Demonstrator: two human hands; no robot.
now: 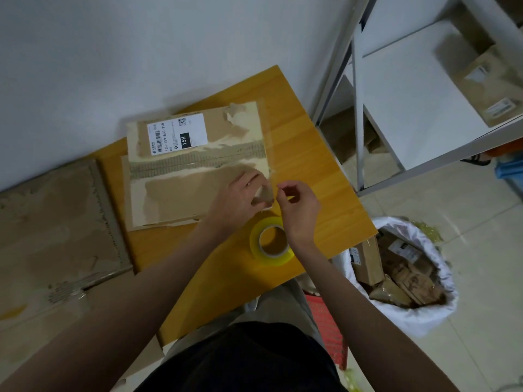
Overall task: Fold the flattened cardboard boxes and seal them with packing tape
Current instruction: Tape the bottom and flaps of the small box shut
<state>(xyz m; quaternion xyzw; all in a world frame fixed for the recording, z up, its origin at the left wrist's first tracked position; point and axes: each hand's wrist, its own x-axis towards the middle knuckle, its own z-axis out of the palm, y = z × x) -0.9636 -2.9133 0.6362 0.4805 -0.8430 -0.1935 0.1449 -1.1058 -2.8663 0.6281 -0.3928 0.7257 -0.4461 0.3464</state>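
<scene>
Both bare forearms reach in from the bottom of the frame and meet near the centre, the left arm coming from the lower left corner, the right from the lower right. The left hand lies knuckles up, its fingers curled down and pinching something thin between thumb and fingertips, though what exactly is hard to make out. The right hand sits just beside it, nearly touching, wrist bent, with the thumb and forefinger pinched together at the upper left of the hand and the other fingers loosely curled beneath.
</scene>
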